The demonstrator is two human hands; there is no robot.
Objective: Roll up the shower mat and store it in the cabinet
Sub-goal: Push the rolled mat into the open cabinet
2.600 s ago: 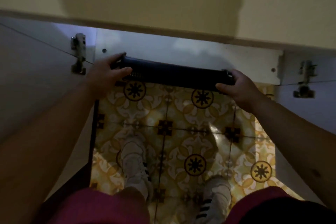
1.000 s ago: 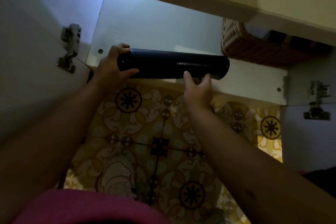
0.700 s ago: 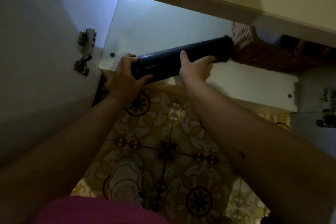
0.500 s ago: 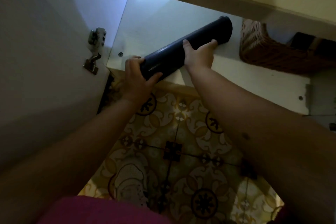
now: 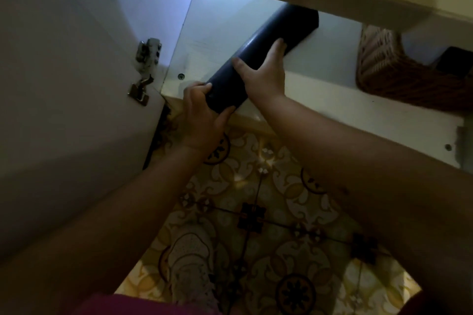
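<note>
Here the rolled shower mat lies slanted on the cabinet floor, far end inside. The left hand grips its near end; the right hand clasps its middle. A wicker basket stands to the right.

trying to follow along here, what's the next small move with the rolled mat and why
Probably push the rolled mat further in along the cabinet shelf. Its far end is already under the counter edge, but its near end overhangs the shelf's front lip, gripped by the left hand, while the right hand holds its middle. It lies left of the wicker basket, with bare shelf between them.
</note>
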